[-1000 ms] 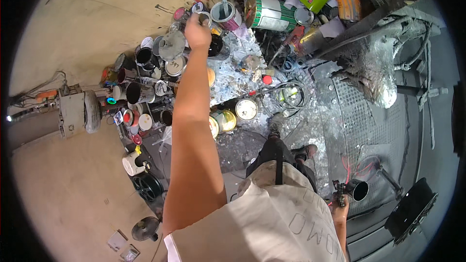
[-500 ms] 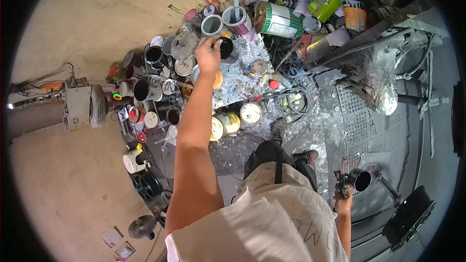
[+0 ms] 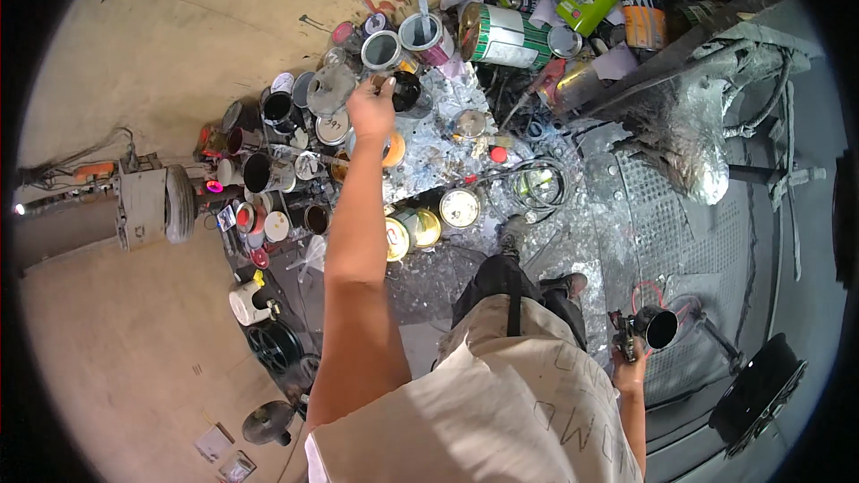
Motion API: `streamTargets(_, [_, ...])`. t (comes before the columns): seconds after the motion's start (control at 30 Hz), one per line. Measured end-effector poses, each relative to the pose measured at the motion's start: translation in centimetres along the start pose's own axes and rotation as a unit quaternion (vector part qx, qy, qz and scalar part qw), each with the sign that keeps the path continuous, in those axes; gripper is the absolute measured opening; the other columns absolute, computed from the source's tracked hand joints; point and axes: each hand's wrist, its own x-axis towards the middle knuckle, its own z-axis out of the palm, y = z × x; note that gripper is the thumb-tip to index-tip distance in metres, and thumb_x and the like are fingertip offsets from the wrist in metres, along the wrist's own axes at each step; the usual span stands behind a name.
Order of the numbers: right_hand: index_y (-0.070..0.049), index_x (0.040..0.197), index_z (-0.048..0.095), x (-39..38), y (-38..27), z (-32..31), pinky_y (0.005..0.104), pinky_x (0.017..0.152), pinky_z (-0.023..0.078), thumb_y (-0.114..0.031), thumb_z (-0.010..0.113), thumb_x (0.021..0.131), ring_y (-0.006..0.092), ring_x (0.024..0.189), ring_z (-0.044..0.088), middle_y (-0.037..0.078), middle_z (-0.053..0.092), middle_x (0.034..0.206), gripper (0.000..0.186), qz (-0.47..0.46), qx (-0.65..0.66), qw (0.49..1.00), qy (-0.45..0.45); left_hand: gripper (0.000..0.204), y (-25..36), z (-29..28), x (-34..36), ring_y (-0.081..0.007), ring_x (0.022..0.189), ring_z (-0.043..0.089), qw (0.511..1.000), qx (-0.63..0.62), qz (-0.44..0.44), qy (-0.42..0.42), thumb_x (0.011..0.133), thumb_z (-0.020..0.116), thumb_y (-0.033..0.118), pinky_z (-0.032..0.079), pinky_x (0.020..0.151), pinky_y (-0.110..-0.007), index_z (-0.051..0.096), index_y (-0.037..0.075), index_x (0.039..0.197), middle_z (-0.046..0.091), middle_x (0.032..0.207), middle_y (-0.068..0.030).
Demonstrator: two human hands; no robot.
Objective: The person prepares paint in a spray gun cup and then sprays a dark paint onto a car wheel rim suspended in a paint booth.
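My left hand (image 3: 370, 109) reaches over the cluttered paint table, its fingers closed at the left rim of a small open can (image 3: 408, 92) that is black inside. The thumb side of the grip is partly hidden. Just left of the hand lies a round grey lid (image 3: 331, 89), and a pale lid (image 3: 332, 128) with handwriting sits below it. Low at the right, my right hand (image 3: 630, 360) is wrapped around a spray gun (image 3: 624, 331) with a black cup (image 3: 660, 329), held out beside my body.
Open cans, one grey (image 3: 382, 51) and one with a stirring stick (image 3: 426, 38), stand behind the left hand. A green-and-white can (image 3: 506, 37) lies at the back. Coiled hose (image 3: 540, 186) rests near my feet. Foil-wrapped equipment (image 3: 698, 148) and a black wheel rim (image 3: 759, 394) are at right.
The whole view has shifted slightly to the left. My left hand stays at the can's rim, and my right hand still holds the spray gun low at the right.
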Motion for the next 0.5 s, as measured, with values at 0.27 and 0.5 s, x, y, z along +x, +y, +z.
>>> streamTargets(0.27, [-0.005, 0.108, 0.060, -0.3, 0.0, -0.3, 0.0269, 0.066, 0.046, 0.008, 0.059, 0.084, 0.0101, 0.076, 0.056, 0.001, 0.061, 0.090, 0.027, 0.019, 0.026, 0.999, 0.007, 0.016, 1.8, 0.3, -0.7, -0.0365, 0.082, 0.069, 0.995, 0.078, 0.052, 0.032, 0.087, 0.070, 0.019, 0.052, 0.074, -0.042, 0.073, 0.006, 0.097, 0.072, 0.088, -0.0177])
streamTargets(0.5, [-0.006, 0.108, 0.059, -0.1, 0.9, -0.6, 0.0268, 0.065, 0.045, 0.007, 0.060, 0.085, 0.0099, 0.075, 0.055, 0.000, 0.060, 0.088, 0.026, 0.024, 0.027, 0.999, 0.023, 0.016, 1.9, 0.5, -0.3, -0.0303, 0.075, 0.068, 0.989, 0.142, 0.026, 0.014, 0.088, 0.069, 0.016, 0.051, 0.070, -0.039, 0.071, 0.002, 0.096, 0.072, 0.085, -0.0154])
